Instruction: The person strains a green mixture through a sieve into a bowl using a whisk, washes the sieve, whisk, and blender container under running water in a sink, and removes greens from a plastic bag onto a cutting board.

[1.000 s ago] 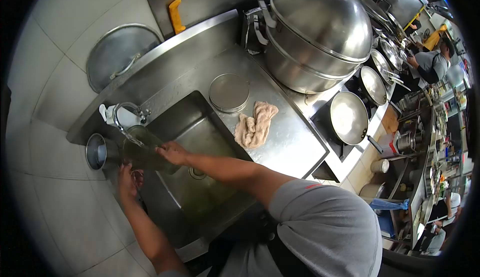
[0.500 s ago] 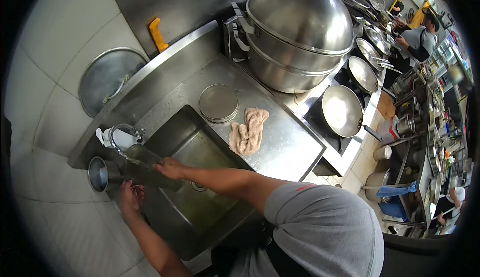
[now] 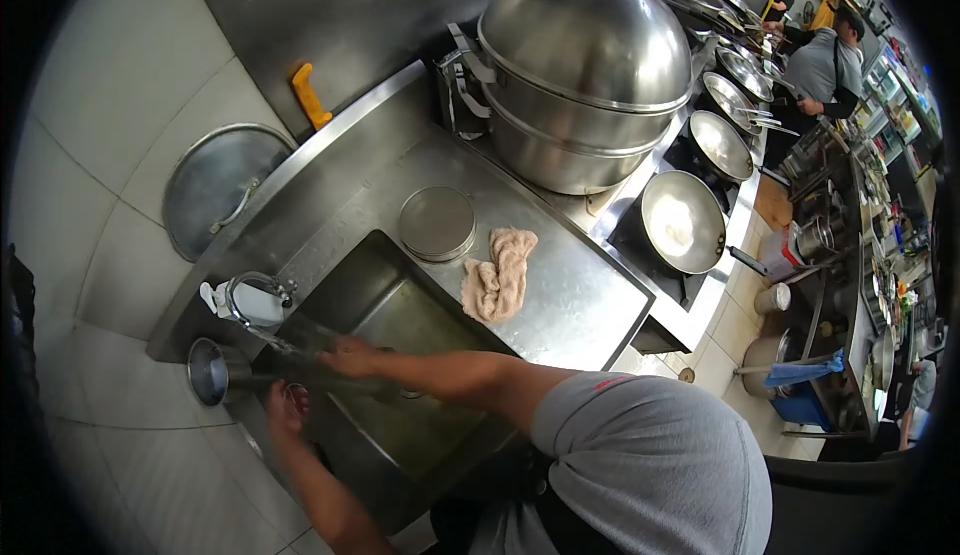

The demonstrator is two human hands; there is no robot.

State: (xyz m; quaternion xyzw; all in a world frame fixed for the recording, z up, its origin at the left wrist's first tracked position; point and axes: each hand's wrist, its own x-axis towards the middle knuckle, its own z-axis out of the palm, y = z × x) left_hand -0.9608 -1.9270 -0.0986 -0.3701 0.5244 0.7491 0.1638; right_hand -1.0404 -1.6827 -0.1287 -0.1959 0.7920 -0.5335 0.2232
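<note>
My right hand (image 3: 350, 357) reaches over the sink (image 3: 420, 305), closed on a grey-green, blurred panel-like piece (image 3: 312, 339) under the tap. Its outline is smeared, so I cannot tell its exact kind. My left hand (image 3: 287, 407) is at the sink's near-left rim, fingers curled around something small with a thin shiny ring; the rest is hidden. Water runs from the curved tap (image 3: 240, 293) close by. A metal pot (image 3: 208, 371) stands left of my hands. Greenish water or wet metal shows on the sink's bottom.
A beige cloth (image 3: 498, 277) and stacked round metal discs (image 3: 438, 223) lie on the steel counter. Behind stands a large domed steamer (image 3: 590, 65). Pans (image 3: 683, 223) sit on the stove at right. A lid (image 3: 215, 195) leans at left. A co-worker (image 3: 830, 65) stands farther off.
The view has shifted slightly, so the sink and counter sit lower in it. The grey-green piece has become more blurred as my right hand moves. Both hands stay by the tap.
</note>
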